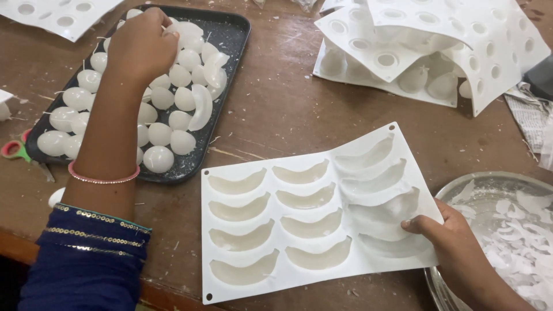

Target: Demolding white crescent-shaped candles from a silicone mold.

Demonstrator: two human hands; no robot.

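Observation:
A white silicone mould (299, 270) with crescent-shaped cavities lies on the wooden table in front of me. Most cavities on its left and middle hold pale wax crescents (314, 226); the right column looks hollow. My right hand (455, 247) grips the mould's right edge, thumb pressed on top. My left hand (141, 46) reaches over a dark tray (233, 34) at the upper left, fingers closed down among white wax pieces (173, 121), round and crescent-shaped. Whether the fingers hold a piece is hidden.
Several white moulds with round holes (438, 40) are piled at the upper right. A metal plate (495, 184) with white wax scraps sits at the right edge. Scissors with red handles (14, 150) lie left of the tray. Another mould (52, 14) is at top left.

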